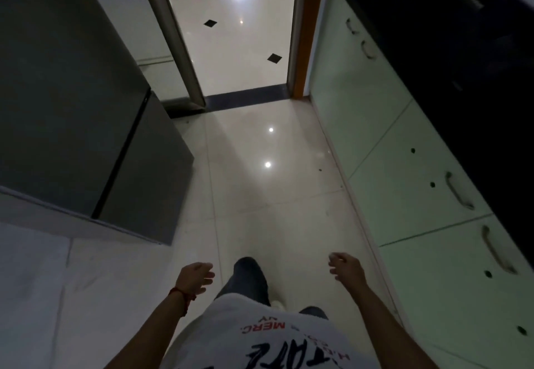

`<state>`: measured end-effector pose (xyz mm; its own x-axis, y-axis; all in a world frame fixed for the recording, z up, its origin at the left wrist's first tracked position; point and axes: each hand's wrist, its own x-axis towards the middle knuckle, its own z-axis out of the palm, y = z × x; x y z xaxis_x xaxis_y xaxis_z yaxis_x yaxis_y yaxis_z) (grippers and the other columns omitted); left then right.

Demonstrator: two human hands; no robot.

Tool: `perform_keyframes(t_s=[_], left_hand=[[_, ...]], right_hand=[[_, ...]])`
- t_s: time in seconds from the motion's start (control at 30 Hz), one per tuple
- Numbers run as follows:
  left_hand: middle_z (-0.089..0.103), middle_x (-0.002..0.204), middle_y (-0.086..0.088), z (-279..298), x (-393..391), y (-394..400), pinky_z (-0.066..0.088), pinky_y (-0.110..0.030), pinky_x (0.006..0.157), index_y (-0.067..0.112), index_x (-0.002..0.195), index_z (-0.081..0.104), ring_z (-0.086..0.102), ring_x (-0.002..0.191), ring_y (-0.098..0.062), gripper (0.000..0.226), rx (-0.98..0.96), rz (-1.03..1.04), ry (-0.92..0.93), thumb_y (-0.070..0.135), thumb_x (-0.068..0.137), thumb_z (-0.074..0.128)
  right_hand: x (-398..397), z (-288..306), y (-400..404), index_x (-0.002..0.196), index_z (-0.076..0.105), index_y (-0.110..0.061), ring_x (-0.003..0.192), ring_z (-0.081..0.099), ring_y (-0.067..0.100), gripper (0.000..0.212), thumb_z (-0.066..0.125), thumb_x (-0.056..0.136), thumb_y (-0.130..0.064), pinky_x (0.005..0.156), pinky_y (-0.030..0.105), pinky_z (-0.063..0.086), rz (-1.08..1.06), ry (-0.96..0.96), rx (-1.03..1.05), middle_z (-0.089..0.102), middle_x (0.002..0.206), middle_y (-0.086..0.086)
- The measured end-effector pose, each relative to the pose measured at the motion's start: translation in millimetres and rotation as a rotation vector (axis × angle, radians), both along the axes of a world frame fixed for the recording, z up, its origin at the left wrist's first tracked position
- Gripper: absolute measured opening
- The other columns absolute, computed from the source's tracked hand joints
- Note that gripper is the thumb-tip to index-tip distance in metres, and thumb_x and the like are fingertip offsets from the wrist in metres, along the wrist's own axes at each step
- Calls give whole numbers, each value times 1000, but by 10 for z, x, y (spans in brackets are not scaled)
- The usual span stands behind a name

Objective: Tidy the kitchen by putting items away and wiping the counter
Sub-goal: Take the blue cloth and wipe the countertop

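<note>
Glossy tiled floor [260, 166], left hand [195, 279], right hand [346, 267], both empty

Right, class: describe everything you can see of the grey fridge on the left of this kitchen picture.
The fridge is a tall grey box with a smooth, matt, metal-like skin. A dark vertical seam runs down its near corner edge, between the wide face and the narrower one. It stands upright on the pale glossy floor at the left, beside the doorway, opposite the pale green cabinets. Its door looks shut. Neither hand touches it.
</note>
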<state>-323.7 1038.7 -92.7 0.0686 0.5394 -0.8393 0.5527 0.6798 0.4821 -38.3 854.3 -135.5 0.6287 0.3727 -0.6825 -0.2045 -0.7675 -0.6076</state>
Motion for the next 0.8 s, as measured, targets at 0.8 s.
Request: perform_keyframes(t_s=[0.8], left_hand=[[62, 88, -11, 227, 4503, 3793, 44, -28, 66, -2, 110, 59, 57, 83, -24, 27, 122, -513, -123, 17, 91, 51]], right_hand=[[2775, 288, 2564, 93, 60, -8, 69, 58, 18, 12, 51, 91, -15, 72, 32, 45, -458, 44, 67, 61, 80, 5]])
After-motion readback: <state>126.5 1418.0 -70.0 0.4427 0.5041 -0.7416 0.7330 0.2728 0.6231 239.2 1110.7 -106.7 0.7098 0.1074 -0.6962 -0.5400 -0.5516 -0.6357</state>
